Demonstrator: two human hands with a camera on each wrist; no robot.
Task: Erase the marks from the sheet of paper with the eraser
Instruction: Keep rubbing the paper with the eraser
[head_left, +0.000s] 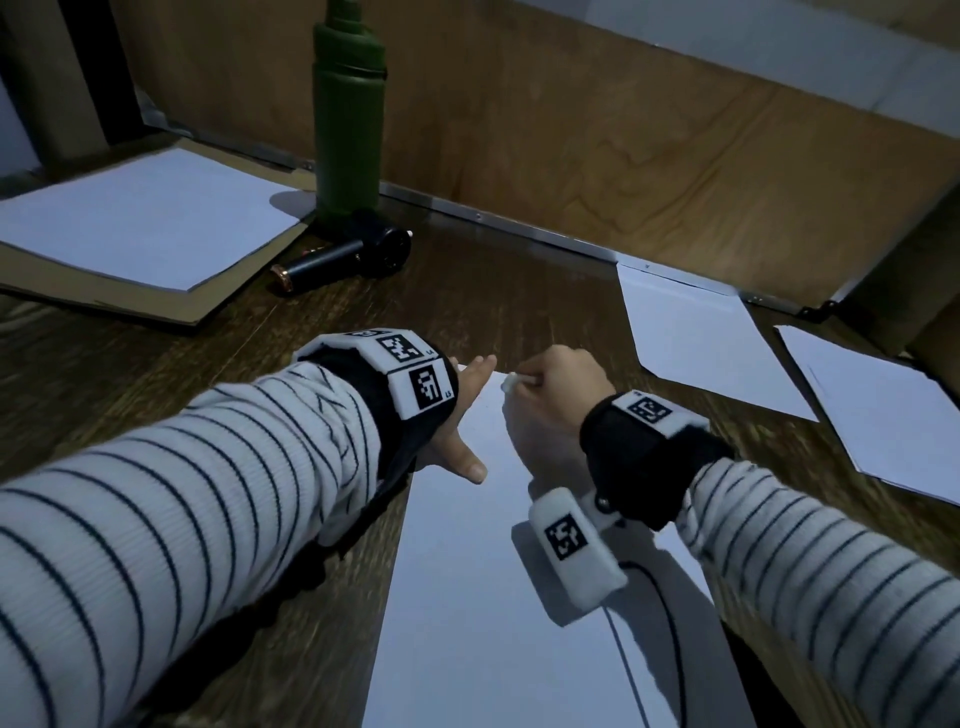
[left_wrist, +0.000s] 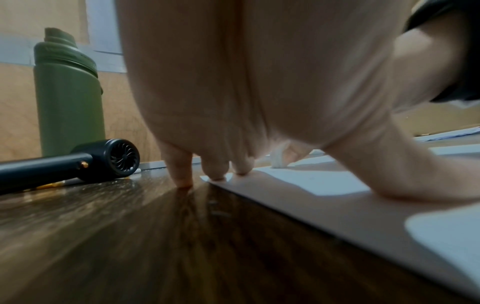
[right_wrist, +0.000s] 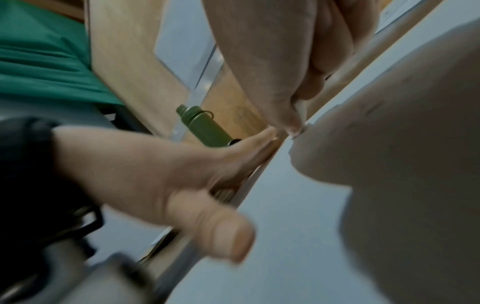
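Observation:
A white sheet of paper (head_left: 467, 597) lies on the dark wooden table in front of me. My right hand (head_left: 556, 384) pinches a small white eraser (head_left: 511, 383) and holds its tip down on the sheet's far edge; from the left wrist view the eraser (left_wrist: 278, 159) shows white past the fingers. My left hand (head_left: 462, 410) lies flat with straight fingers on the sheet's far left corner, fingertips (left_wrist: 217, 174) down on the paper edge and table, thumb (head_left: 467, 462) spread across the sheet. A dark curved line (head_left: 670, 623) marks the sheet near my right forearm.
A green bottle (head_left: 348, 119) stands at the back by the wooden wall, with a black handheld fan (head_left: 358, 254) lying in front of it. A paper pad on cardboard (head_left: 135, 223) lies far left. More loose sheets (head_left: 706, 343) lie to the right.

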